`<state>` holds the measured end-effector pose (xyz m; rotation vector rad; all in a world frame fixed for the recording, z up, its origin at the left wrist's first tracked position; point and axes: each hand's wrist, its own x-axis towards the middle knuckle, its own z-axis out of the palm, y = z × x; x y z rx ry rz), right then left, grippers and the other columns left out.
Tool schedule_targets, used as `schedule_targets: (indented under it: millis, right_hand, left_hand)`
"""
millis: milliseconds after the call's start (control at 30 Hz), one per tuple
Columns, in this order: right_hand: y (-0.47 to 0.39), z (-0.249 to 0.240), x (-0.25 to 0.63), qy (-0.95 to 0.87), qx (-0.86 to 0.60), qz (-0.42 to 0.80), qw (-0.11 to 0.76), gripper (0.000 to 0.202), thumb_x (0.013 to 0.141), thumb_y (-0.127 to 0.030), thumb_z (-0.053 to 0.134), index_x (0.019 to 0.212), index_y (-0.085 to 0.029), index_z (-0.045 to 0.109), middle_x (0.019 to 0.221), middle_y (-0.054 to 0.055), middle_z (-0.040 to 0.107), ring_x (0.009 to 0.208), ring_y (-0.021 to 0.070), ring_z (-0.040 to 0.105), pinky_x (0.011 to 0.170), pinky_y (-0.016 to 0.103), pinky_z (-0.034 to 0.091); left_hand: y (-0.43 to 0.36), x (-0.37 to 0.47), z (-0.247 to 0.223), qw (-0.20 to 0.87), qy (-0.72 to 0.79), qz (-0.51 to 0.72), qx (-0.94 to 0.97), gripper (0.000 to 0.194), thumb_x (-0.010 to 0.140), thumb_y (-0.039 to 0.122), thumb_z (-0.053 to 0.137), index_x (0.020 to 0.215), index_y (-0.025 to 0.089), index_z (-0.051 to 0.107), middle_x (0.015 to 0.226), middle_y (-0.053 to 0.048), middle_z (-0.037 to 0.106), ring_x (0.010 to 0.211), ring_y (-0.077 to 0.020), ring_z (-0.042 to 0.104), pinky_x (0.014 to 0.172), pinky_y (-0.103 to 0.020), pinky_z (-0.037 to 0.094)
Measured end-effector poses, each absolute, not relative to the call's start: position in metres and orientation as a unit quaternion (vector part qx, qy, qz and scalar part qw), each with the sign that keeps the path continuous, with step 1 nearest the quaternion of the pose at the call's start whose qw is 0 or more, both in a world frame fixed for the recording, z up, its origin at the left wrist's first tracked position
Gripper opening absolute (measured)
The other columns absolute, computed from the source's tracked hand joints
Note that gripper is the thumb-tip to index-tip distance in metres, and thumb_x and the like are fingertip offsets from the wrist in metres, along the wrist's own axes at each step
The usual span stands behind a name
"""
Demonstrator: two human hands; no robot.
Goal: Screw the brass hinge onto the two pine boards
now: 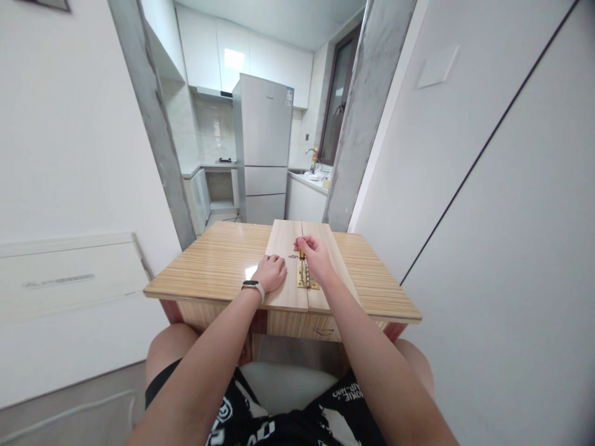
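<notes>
My right hand [313, 255] is closed around the yellow-and-black handle of a screwdriver [302, 253], held upright with its shaft pointing down. Below it lies a brass hinge [308, 284] across the seam between two pale wooden boards [284, 238] set side by side on the table. The screwdriver's tip is over the hinge's left leaf; whether it sits in a screw I cannot tell. Small dark pieces, perhaps screws [292, 256], lie on the left board above the hinge. My left hand [272, 274] rests flat on the left board's edge, fingers out, holding nothing.
The boards lie on a wood-grain table [218, 260] with a drawer [320, 329] at its front. Behind it stand a silver refrigerator [266, 136] and a counter with a sink [297, 172]. White walls rise close on both sides.
</notes>
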<state>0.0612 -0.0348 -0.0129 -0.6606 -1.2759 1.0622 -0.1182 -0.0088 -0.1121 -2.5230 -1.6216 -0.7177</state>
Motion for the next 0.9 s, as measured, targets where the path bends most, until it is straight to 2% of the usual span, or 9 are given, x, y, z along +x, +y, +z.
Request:
schedule_targets:
  millis: [100, 167, 267, 367, 433, 567, 700, 767, 900]
  right_hand:
    - [-0.035, -0.012, 0.059, -0.539, -0.301, 0.458, 0.639, 0.044, 0.073, -0.053, 0.091, 0.088, -0.023, 0.062, 0.082, -0.001, 0.07, 0.074, 0.0156, 0.065, 0.072, 0.029, 0.05]
    - [-0.036, -0.011, 0.059, -0.537, -0.302, 0.456, 0.642, 0.046, 0.073, -0.054, 0.091, 0.088, -0.024, 0.058, 0.08, -0.002, 0.069, 0.068, 0.014, 0.061, 0.067, 0.028, 0.048]
    - [-0.037, -0.009, 0.061, -0.544, -0.283, 0.468, 0.636, 0.043, 0.079, -0.058, 0.084, 0.091, -0.025, 0.061, 0.083, -0.001, 0.07, 0.063, 0.0126, 0.054, 0.063, 0.028, 0.045]
    - [-0.039, -0.006, 0.065, -0.547, -0.254, 0.498, 0.623, 0.041, 0.089, -0.065, 0.07, 0.091, -0.023, 0.069, 0.087, 0.002, 0.07, 0.065, 0.0137, 0.054, 0.064, 0.03, 0.045]
    - [-0.04, -0.005, 0.068, -0.551, -0.249, 0.505, 0.616, 0.043, 0.091, -0.065, 0.067, 0.089, -0.023, 0.072, 0.089, 0.004, 0.07, 0.068, 0.0149, 0.056, 0.065, 0.031, 0.046]
    - [-0.04, -0.007, 0.07, -0.555, -0.274, 0.494, 0.61, 0.044, 0.087, -0.066, 0.073, 0.086, -0.023, 0.073, 0.09, 0.004, 0.071, 0.075, 0.0164, 0.061, 0.068, 0.031, 0.049]
    - [-0.036, -0.012, 0.067, -0.525, -0.287, 0.487, 0.637, 0.047, 0.072, -0.062, 0.089, 0.086, -0.023, 0.067, 0.088, 0.002, 0.072, 0.08, 0.0176, 0.067, 0.074, 0.032, 0.054]
    - [-0.034, -0.013, 0.065, -0.512, -0.29, 0.481, 0.649, 0.05, 0.068, -0.057, 0.094, 0.086, -0.024, 0.062, 0.085, 0.0, 0.071, 0.076, 0.0167, 0.067, 0.072, 0.031, 0.054]
    - [-0.035, -0.01, 0.064, -0.522, -0.286, 0.47, 0.652, 0.047, 0.073, -0.056, 0.091, 0.089, -0.026, 0.059, 0.082, -0.002, 0.07, 0.065, 0.0133, 0.058, 0.063, 0.029, 0.049]
  left_hand:
    - [-0.008, -0.118, -0.113, 0.034, -0.526, -0.234, -0.817, 0.033, 0.107, 0.042, 0.047, 0.126, 0.022, 0.066, 0.132, -0.013, 0.064, 0.121, -0.0301, 0.055, 0.11, -0.047, 0.039]
    - [-0.008, -0.118, -0.113, 0.033, -0.526, -0.234, -0.817, 0.033, 0.107, 0.041, 0.046, 0.125, 0.022, 0.066, 0.131, -0.013, 0.065, 0.12, -0.0301, 0.056, 0.11, -0.047, 0.04]
    - [-0.008, -0.118, -0.113, 0.032, -0.526, -0.234, -0.817, 0.032, 0.107, 0.041, 0.047, 0.124, 0.023, 0.066, 0.131, -0.013, 0.065, 0.12, -0.0301, 0.056, 0.11, -0.047, 0.04]
    - [-0.008, -0.119, -0.114, 0.033, -0.524, -0.236, -0.818, 0.032, 0.107, 0.041, 0.047, 0.124, 0.022, 0.066, 0.131, -0.013, 0.065, 0.121, -0.0304, 0.056, 0.11, -0.047, 0.04]
    - [-0.007, -0.119, -0.115, 0.03, -0.525, -0.238, -0.817, 0.032, 0.107, 0.041, 0.047, 0.125, 0.023, 0.066, 0.131, -0.013, 0.065, 0.122, -0.0304, 0.055, 0.11, -0.047, 0.04]
    - [-0.006, -0.119, -0.116, 0.022, -0.526, -0.241, -0.815, 0.032, 0.107, 0.041, 0.047, 0.127, 0.024, 0.065, 0.133, -0.013, 0.065, 0.124, -0.0303, 0.054, 0.111, -0.048, 0.039]
    - [-0.007, -0.119, -0.115, 0.026, -0.525, -0.242, -0.816, 0.031, 0.107, 0.041, 0.047, 0.124, 0.024, 0.066, 0.132, -0.012, 0.065, 0.123, -0.0301, 0.055, 0.111, -0.047, 0.039]
    - [-0.008, -0.119, -0.115, 0.03, -0.523, -0.243, -0.816, 0.031, 0.107, 0.041, 0.047, 0.124, 0.023, 0.066, 0.131, -0.012, 0.065, 0.123, -0.0301, 0.055, 0.111, -0.047, 0.039]
    - [-0.008, -0.119, -0.113, 0.025, -0.523, -0.237, -0.818, 0.032, 0.107, 0.041, 0.047, 0.127, 0.023, 0.065, 0.131, -0.013, 0.065, 0.124, -0.0301, 0.055, 0.111, -0.047, 0.039]
